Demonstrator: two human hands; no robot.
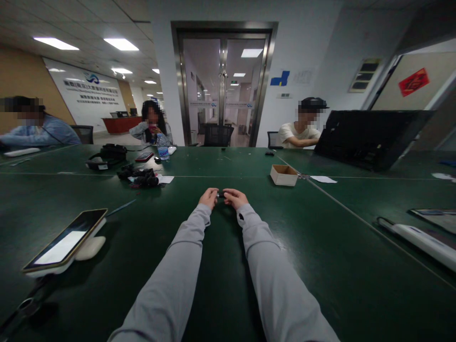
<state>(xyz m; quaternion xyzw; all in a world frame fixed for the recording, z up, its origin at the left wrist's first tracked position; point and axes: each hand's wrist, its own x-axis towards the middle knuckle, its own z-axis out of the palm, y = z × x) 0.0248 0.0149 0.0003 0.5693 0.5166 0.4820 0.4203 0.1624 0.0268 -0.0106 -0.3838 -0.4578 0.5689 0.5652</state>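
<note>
Both arms in grey sleeves reach forward over the green table. A small black object with a silvery end, too small to name for sure, is held between the fingertips of both hands. My left hand pinches its silvery end. On the black end, the fingers of my right hand are closed. The object is held low over the table, and the fingers partly cover it.
A small open box stands ahead to the right. Black gear with cables lies ahead to the left. Nearer on the left is a tilted tablet-like device. A large black monitor leans at the far right. Three people sit around the table.
</note>
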